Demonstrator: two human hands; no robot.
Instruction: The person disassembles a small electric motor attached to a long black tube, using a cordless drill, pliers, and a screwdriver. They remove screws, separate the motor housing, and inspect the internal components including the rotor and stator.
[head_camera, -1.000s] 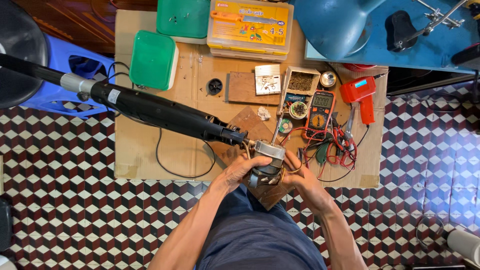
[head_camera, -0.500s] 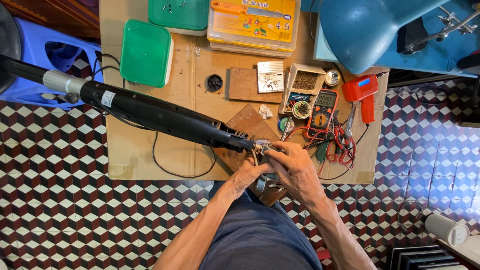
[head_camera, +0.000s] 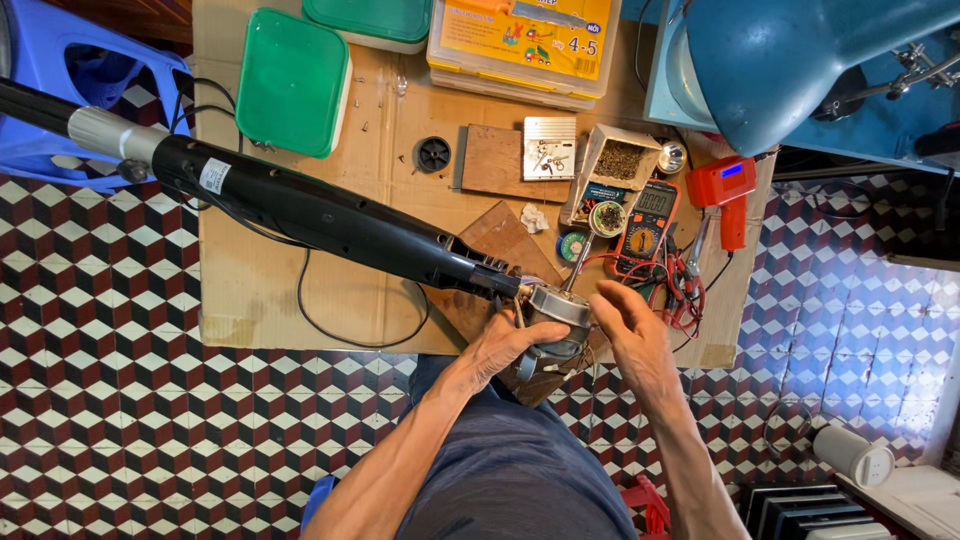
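Observation:
A grey metal motor (head_camera: 556, 305) with a thin shaft (head_camera: 575, 262) sits at the end of a long black pole (head_camera: 330, 215) that runs up to the left across the cardboard sheet (head_camera: 260, 290). My left hand (head_camera: 508, 347) grips the motor's underside from the left, over my lap. My right hand (head_camera: 630, 335) hovers just right of the motor with its fingers apart and nothing in it; the fingertips are close to the motor's casing. A black cable (head_camera: 340, 325) loops out from the pole.
On the cardboard lie a green lidded tub (head_camera: 292, 80), a yellow compartment box (head_camera: 525, 40), a wood block (head_camera: 495, 160), a small box of screws (head_camera: 620, 160), a multimeter (head_camera: 645, 225) with red leads and a red handheld tool (head_camera: 725, 195). A blue stool (head_camera: 80, 70) stands at the left.
My right hand has come off the motor and now sits open beside it. The left hand keeps its grip. The view has shifted slightly.

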